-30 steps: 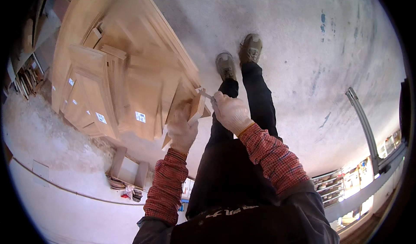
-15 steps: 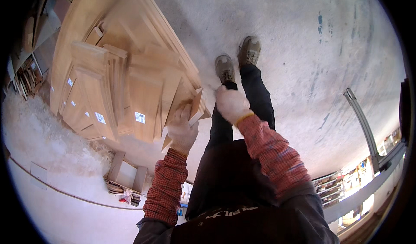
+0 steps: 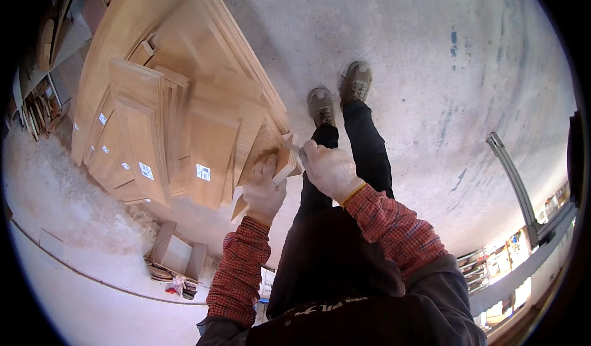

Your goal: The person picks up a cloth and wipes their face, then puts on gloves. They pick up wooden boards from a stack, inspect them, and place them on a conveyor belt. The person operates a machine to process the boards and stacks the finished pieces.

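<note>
In a white knit glove, my left hand point(image 3: 263, 191) grips a small pale wooden board point(image 3: 284, 164) near its lower end, the board's edge facing up and toward the right. My right hand point(image 3: 330, 167), gloved the same way, is closed on a small thin grey piece point(image 3: 297, 150). That piece meets the upper right edge of the board; its exact kind is too small to tell. Most of the board's face is hidden behind my left fingers.
To the left, several wooden panels point(image 3: 212, 152) lean in stacks, some with white labels. A long panel point(image 3: 243, 38) slants behind them. My shoes point(image 3: 356, 83) stand on the concrete floor point(image 3: 425, 100). A metal rail point(image 3: 514, 177) is at the right, an open box point(image 3: 178, 250) at lower left.
My right hand has come down and left onto the board's edge, and the thin grey piece in it now shows. My left hand keeps its grip, and the view has shifted slightly.
</note>
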### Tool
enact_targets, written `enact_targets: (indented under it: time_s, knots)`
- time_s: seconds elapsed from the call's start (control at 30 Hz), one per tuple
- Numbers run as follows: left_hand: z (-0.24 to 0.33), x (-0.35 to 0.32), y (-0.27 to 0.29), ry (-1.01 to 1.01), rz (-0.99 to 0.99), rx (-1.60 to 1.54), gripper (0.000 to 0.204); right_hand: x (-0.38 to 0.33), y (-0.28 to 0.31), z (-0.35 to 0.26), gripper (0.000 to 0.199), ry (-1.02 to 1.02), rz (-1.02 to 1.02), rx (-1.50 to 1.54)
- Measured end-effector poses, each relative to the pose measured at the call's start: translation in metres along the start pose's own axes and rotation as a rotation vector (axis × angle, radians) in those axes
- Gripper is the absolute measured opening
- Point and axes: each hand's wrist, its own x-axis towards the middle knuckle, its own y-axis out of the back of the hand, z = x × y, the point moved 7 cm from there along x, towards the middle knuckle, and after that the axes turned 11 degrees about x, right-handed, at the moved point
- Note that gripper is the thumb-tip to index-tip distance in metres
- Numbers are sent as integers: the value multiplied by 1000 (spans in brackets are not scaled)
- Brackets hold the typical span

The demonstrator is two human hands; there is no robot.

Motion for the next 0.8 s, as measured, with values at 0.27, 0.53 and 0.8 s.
enact_targets:
  time_s: [0.27,0.53,0.8]
  knots:
    - [0,-3,-1,36,-61,2,46,-9,-11,30,33,-320,-90,179]
    - [-3,-1,-3,63,-165,28,56,-22,-7,2,25,-39,-46,-2]
    - [-1,4,-3,23,-95,27,49,37,-31,98,15,-64,-41,177]
